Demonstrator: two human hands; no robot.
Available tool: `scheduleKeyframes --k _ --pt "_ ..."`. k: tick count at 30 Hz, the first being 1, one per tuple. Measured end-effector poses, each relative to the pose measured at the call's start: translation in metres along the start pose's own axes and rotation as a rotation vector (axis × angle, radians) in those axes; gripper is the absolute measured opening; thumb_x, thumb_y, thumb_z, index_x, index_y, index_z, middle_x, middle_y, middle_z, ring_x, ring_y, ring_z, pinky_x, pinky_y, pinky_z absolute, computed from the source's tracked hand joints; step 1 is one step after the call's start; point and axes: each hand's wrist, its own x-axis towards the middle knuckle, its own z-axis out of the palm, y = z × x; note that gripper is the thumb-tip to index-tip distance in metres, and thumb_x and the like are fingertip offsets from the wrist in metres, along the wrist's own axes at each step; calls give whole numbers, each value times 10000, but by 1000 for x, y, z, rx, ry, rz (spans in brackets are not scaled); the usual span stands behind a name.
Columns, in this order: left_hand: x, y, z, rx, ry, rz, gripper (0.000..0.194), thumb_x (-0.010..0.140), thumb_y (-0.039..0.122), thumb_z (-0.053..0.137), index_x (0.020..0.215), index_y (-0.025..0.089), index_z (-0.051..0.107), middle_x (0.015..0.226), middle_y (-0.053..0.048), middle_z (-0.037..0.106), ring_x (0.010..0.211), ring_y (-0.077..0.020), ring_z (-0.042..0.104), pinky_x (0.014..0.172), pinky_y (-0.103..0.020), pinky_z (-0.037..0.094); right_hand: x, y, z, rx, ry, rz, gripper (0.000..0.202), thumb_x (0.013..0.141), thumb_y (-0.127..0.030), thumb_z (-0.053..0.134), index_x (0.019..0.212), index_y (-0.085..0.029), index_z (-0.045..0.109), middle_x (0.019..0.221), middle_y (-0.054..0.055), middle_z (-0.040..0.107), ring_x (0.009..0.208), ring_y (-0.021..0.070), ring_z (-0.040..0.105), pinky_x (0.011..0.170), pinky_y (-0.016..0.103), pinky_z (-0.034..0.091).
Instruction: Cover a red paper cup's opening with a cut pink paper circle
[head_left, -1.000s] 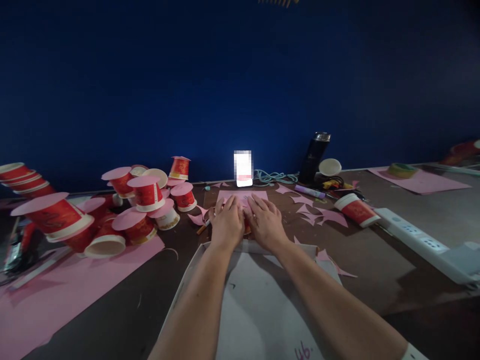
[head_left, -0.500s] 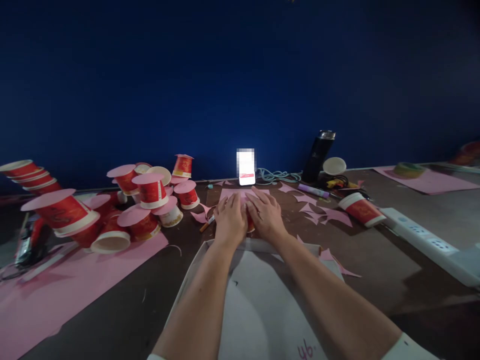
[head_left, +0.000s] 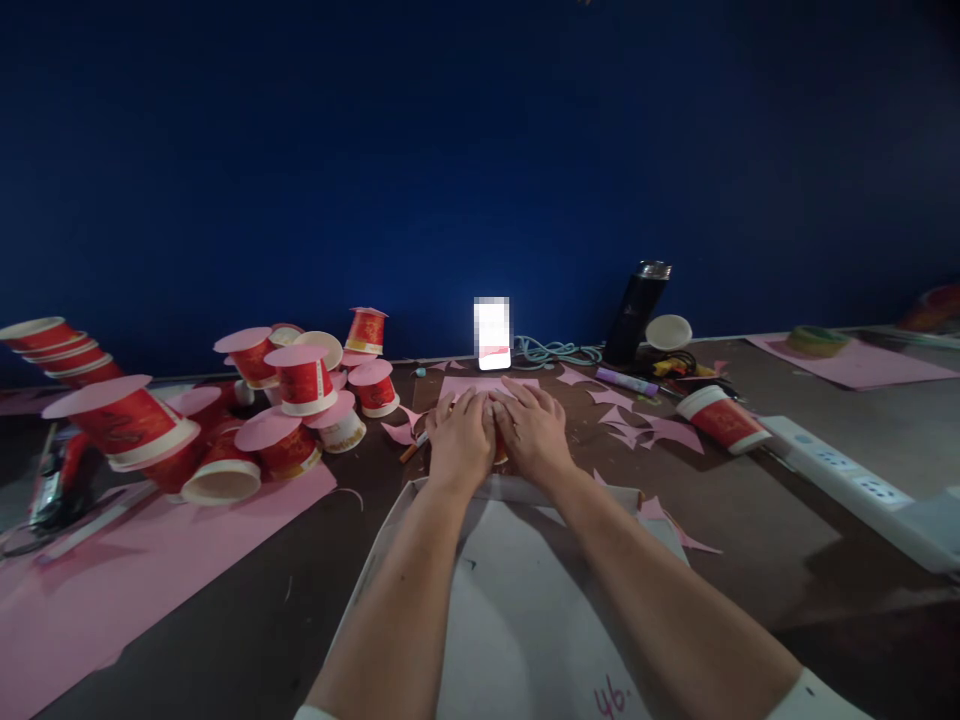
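Side by side, my left hand (head_left: 463, 438) and my right hand (head_left: 531, 432) reach forward with fingers stretched out, palms down. Between them a sliver of a red paper cup (head_left: 501, 453) shows; the hands cover most of it, so its top is hidden. A pink paper sheet (head_left: 457, 384) lies just beyond the fingertips. Both wrists pass over the far rim of a white shallow box (head_left: 517, 600), marked "46". A white-and-orange stick-like tool (head_left: 415, 448), perhaps a pen, lies left of my left hand.
Red cups topped with pink discs (head_left: 300, 382) crowd the left, near a large pink sheet (head_left: 172, 580). A lit phone (head_left: 493, 335) stands at the wall. Rightward are pink scraps (head_left: 671, 432), a purple glue stick (head_left: 627, 382), a dark flask (head_left: 637, 312), a tipped cup (head_left: 724, 418) and a power strip (head_left: 855, 485).
Both hands stay in nearly the same place over the cup. The fingers of my right hand have shifted very slightly; everything else looks the same.
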Motion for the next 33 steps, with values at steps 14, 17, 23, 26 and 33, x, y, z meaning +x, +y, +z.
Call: scheduleKeyframes --k 14,17,23,26,33 --pt "0 3 -2 -10 -9 -30 426 921 316 298 1250 199 542 1363 -59 506 1290 -271 368 1060 -485 280 1 -4 -3 -50 -46 29 396 946 -412 304 1236 -334 562 1372 -13 494 1230 268 384 1001 491 305" --pt "-1 3 -3 -21 -8 -26 429 920 304 306 1262 179 533 1368 -65 500 1286 -264 371 1065 -467 278 1 -2 0 -38 -34 43 390 945 -410 310 1237 -342 560 1368 -17 497 1219 266 396 991 481 324" --pt "0 3 -3 -22 -14 -14 438 919 303 305 1281 172 513 1363 -79 502 1290 -275 362 1064 -463 276 -2 1 -2 7 7 34 433 945 -435 303 1331 -326 465 1408 -3 452 1218 259 403 986 455 340" --pt "1 3 -3 -33 -10 -17 476 916 324 309 1330 139 454 1352 -113 505 1283 -283 371 1060 -474 278 -5 2 -5 8 22 41 469 942 -452 299 1353 -279 445 1409 14 454 1232 263 390 998 455 333" --pt "-1 3 -1 -10 -12 -32 485 923 344 289 1344 152 432 1355 -103 508 1305 -284 347 1063 -502 262 -10 3 -6 -40 -32 56 490 948 -474 254 1323 -257 482 1399 20 468 1235 274 385 998 475 323"
